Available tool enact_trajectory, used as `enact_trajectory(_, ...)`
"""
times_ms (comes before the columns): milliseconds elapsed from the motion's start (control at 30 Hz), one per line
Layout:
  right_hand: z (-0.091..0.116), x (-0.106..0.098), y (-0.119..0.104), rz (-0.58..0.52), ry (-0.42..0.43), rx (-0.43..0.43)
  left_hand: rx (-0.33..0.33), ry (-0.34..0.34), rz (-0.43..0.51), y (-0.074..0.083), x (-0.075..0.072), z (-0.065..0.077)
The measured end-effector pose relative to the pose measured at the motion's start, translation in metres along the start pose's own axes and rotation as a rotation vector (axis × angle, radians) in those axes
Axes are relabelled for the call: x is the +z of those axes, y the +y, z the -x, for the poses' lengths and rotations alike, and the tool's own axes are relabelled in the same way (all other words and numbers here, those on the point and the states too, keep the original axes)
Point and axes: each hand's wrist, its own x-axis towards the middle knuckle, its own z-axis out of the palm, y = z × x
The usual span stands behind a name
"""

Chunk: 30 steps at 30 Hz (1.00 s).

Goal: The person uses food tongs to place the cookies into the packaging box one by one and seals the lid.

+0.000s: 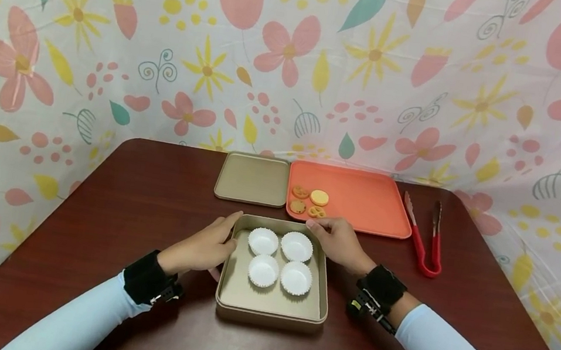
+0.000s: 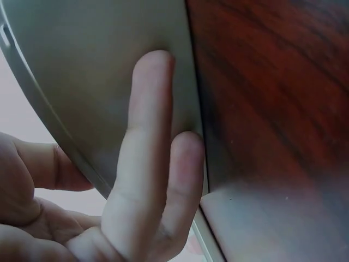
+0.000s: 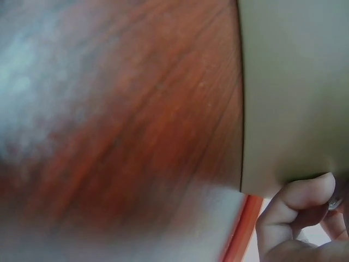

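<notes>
A square gold baking tin sits on the table in front of me, with several white fluted paper cups grouped inside it. My left hand holds the tin's left side, its thumb by the rim. In the left wrist view, two fingers lie against the tin's outer wall. At the far right corner, my right hand grips the rim. The right wrist view shows its curled fingers at the bottom of the tin's wall.
Behind the tin lies a flat gold tray. Beside it, an orange tray bears several small cookies at its left end. Red-handled tongs lie spread on the dark wooden table at right. A flowered cloth hangs behind.
</notes>
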Motion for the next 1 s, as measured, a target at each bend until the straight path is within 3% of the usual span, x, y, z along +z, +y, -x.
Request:
enact_trajectory(200, 0.000, -0.005, 0.000, 0.020, -0.008, -0.004, 0.005, -0.025, 0.046, -0.001, -0.002, -0.003)
enact_trajectory(533, -0.003, -0.019, -0.004, 0.006, -0.116, 0.062, -0.001, -0.026, 0.086, -0.003, -0.005, 0.000)
enact_trajectory(1000, -0.013, -0.039, 0.005, 0.236, -0.007, 0.000, 0.012, -0.041, 0.089, -0.003, -0.005, 0.002)
